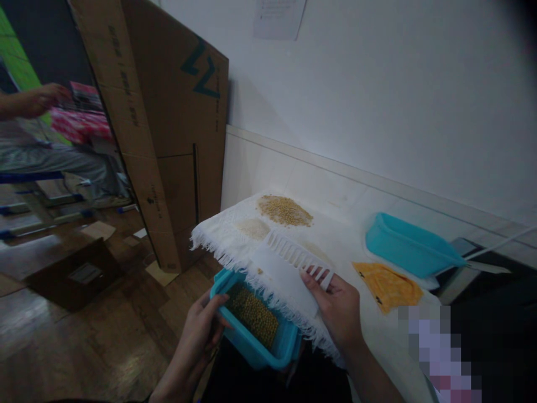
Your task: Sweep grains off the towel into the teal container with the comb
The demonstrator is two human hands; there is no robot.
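My left hand (201,324) is closed around the rim of a blue plastic tub (285,358), held below the table's front edge. Greenish-yellow beans (254,316) cover part of its bottom. In my right hand (338,305), fingers closed, is a white slotted plastic piece (293,252), low over the fringed white cloth (218,229) on the table. A few beans lie on the white surface near the tub. Farther back, a heap of pale yellow beans (285,210) is spread out, with a patch of small whitish grains (253,228) in front of it.
An orange cloth (388,285) and an empty-looking blue container (413,243) sit on the table's right side. Left of the table stands a tall cardboard box (168,129). Beyond it, another person's hand (46,99) shows. A flatter box (75,274) lies on the wooden floor.
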